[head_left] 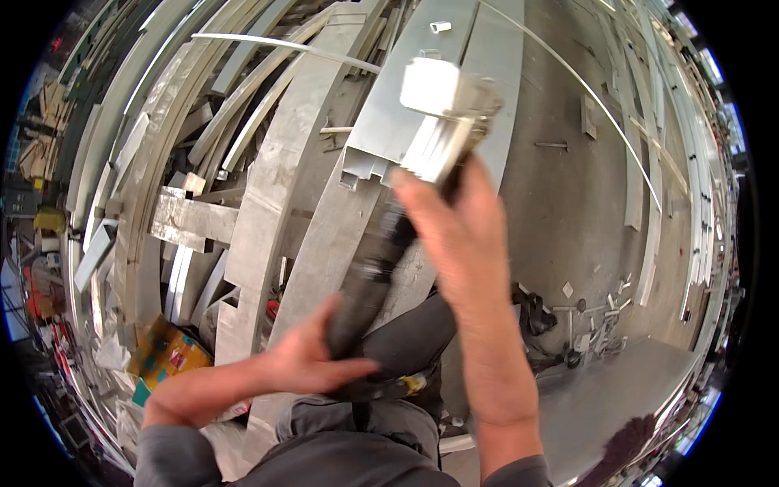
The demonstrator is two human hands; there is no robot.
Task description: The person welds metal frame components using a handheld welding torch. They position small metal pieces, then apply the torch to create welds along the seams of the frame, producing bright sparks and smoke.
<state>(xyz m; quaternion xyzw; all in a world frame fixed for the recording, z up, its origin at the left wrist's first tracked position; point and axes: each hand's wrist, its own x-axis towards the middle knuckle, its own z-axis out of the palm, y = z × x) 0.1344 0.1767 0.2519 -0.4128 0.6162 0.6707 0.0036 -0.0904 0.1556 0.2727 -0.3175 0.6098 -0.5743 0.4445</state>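
Observation:
A long black tool point(365, 296), which looks like a power tool, slants up in front of me. My left hand point(312, 349) is curled around its rear end, with thumb and fingers on either side. Higher up, my right hand point(458, 227) grips a short silver metal piece point(434, 150) together with the tool's front part, thumb on the near side. A bright, pale square face point(430, 86) shows at the top end. Motion blur and glare hide how the metal piece and tool meet, and most of my right fingers are hidden behind them.
Long metal profiles point(280, 170) lie stacked on the left. Wide silver panels point(406, 105) run away ahead. A taped yellow box point(174, 357) is at lower left. Small offcuts and scraps point(596, 337) litter the concrete floor on the right, near a metal sheet point(633, 398).

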